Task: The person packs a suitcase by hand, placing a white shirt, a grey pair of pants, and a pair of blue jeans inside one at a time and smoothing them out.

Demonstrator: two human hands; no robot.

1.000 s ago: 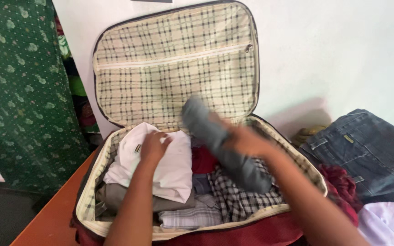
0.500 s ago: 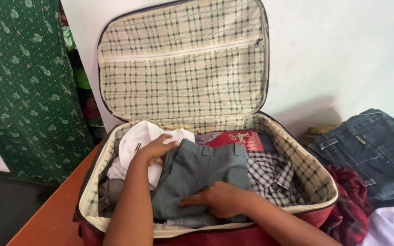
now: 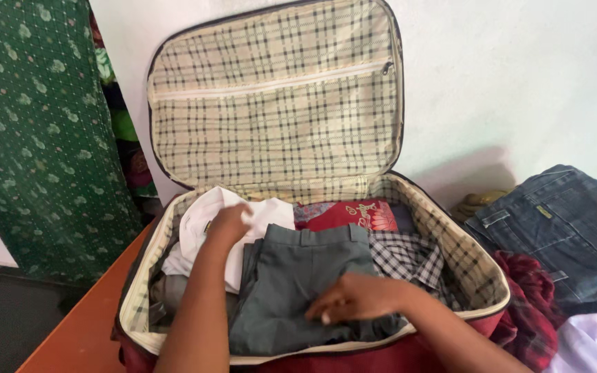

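Inside an open suitcase (image 3: pixel 481 314) lined in cream check, folded grey trousers (image 3: pixel 298 276) lie with the waistband at 12 o'clock and the long axis running toward 6. At their 4 o'clock edge the right hand (image 3: pixel 357 298) rests, fingers curled loosely together on the soft woven cloth. At 10 o'clock the left hand (image 3: pixel 228 224) presses a white shirt (image 3: pixel 198 228); whether it grips is unclear.
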